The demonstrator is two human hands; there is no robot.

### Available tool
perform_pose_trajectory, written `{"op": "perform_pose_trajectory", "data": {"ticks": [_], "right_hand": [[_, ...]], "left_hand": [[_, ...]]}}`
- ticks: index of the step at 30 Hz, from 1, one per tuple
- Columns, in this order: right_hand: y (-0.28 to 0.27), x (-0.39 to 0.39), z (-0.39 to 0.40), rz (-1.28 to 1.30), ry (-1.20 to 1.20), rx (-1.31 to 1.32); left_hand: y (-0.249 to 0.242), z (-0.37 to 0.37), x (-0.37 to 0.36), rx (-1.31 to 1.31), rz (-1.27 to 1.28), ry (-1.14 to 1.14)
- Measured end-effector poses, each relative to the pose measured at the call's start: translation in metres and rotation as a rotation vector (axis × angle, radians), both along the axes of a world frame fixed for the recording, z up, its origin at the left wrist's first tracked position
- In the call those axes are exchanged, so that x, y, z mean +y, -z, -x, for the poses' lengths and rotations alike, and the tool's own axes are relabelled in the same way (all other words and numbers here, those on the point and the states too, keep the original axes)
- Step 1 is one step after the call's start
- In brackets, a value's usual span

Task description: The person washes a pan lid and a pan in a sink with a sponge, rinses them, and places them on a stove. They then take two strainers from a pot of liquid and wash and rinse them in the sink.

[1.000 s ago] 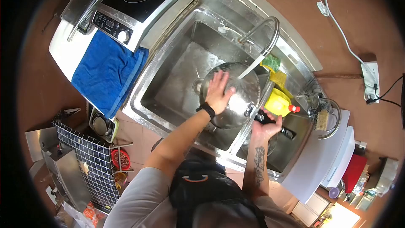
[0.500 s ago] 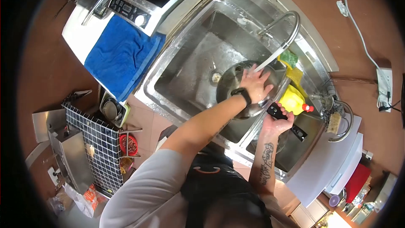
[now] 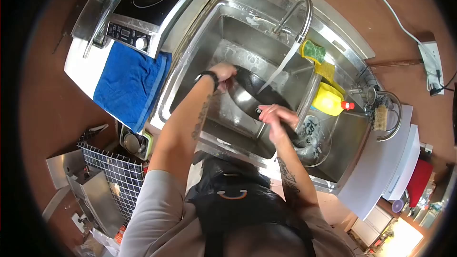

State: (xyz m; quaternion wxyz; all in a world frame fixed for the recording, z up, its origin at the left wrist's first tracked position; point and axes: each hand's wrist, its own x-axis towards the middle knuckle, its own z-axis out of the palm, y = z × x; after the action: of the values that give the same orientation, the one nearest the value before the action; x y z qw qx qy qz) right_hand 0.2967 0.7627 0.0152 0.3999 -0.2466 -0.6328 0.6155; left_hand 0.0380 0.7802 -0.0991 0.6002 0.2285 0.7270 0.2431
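Observation:
A dark frying pan [image 3: 243,99] is tilted over the large left basin, with tap water running onto it. My left hand [image 3: 223,74], below a black wristband, is closed on the pan's left rim. My right hand [image 3: 277,115] is closed around the handle end of the pan, close to the divider between the basins. The curved tap [image 3: 305,16] stands above, its stream reaching the pan's inside. In the right basin, below my right hand, lies a glass lid [image 3: 322,150] with suds on it.
Along the divider sit a green-and-yellow sponge [image 3: 313,51], a yellow cloth [image 3: 325,72] and a yellow bottle [image 3: 327,100] with a red cap. A second tap [image 3: 396,123] and a brush [image 3: 381,117] are at right. A blue towel [image 3: 128,83] hangs beside the induction cooker [image 3: 138,16] at left.
My left hand has gone from lying spread inside the pan to gripping its left rim. The pan has turned from lying flat to tilted, and my right hand moved left with its handle.

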Motion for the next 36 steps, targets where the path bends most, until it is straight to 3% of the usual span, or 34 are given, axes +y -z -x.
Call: {"op": "perform_pose_trajectory", "data": {"ticks": [1, 2, 3, 6, 9, 12, 13, 15, 17, 18, 19, 21, 22, 24, 27, 29, 31, 34, 35, 36], "right_hand": [[-0.003, -0.003, 0.002, -0.114, -0.063, -0.053], [-0.003, -0.007, 0.003, -0.196, -0.086, -0.054], [0.006, -0.004, -0.005, -0.277, -0.215, -0.064], [-0.016, -0.024, -0.023, -0.538, -0.121, -0.351], [-0.037, -0.051, -0.057, -0.339, 0.158, -0.808], [0.001, -0.059, -0.126, 1.050, 0.185, -0.380], [-0.020, -0.052, -0.122, 1.291, 0.061, -0.294], [-0.027, -0.064, -0.128, 1.175, 0.017, -0.281], [-0.014, -0.063, -0.147, 0.958, -0.017, -0.597], [-0.005, -0.071, -0.151, 0.619, 0.040, -0.828], [-0.001, -0.080, -0.153, 0.266, 0.097, -1.039], [-0.005, -0.088, -0.160, 0.155, 0.176, -1.055], [-0.006, -0.086, -0.161, 0.031, 0.234, -1.065], [-0.006, -0.089, -0.165, 0.067, 0.264, -1.080], [0.020, -0.100, -0.175, -0.030, 0.321, -1.034], [0.041, -0.099, -0.171, 0.005, 0.341, -0.957], [0.061, -0.099, -0.158, 0.103, 0.344, -0.870], [0.087, -0.093, -0.134, -0.080, 0.366, -0.816], [0.096, -0.094, -0.136, -0.073, 0.368, -0.809], [0.095, -0.091, -0.131, 0.103, 0.281, -0.781]], "left_hand": [[-0.006, 0.001, -0.013, -0.177, 0.298, -0.245], [0.030, 0.013, -0.030, -0.328, 0.285, -0.231], [0.011, 0.005, -0.050, -0.360, 0.072, -0.293], [0.018, -0.014, -0.088, -0.442, -0.062, -0.480], [0.063, -0.034, -0.108, -0.537, -0.174, -0.637], [0.095, -0.055, -0.105, -0.602, -0.301, -0.752], [0.081, -0.065, -0.095, -0.598, -0.356, -0.792], [0.072, -0.081, -0.086, -0.746, -0.375, -0.834], [0.084, -0.090, -0.075, -0.883, -0.420, -0.777], [0.060, -0.100, -0.065, -0.918, -0.386, -0.825], [0.058, -0.106, -0.059, -0.914, -0.401, -0.795], [0.048, -0.118, -0.040, -0.642, -0.156, -0.831], [0.060, -0.120, -0.030, -0.649, -0.162, -0.829], [0.076, -0.127, -0.019, -0.605, -0.501, -0.652], [0.065, -0.124, -0.008, -0.457, -0.481, -0.702], [0.052, -0.117, -0.014, -0.451, -0.613, -0.760], [0.020, -0.104, -0.024, -0.469, -0.754, -0.795], [-0.028, -0.078, -0.039, -0.458, -0.824, -0.776], [-0.031, -0.067, -0.046, -0.445, -0.837, -0.749], [-0.047, -0.061, -0.053, -0.369, -0.853, -0.704]]}}
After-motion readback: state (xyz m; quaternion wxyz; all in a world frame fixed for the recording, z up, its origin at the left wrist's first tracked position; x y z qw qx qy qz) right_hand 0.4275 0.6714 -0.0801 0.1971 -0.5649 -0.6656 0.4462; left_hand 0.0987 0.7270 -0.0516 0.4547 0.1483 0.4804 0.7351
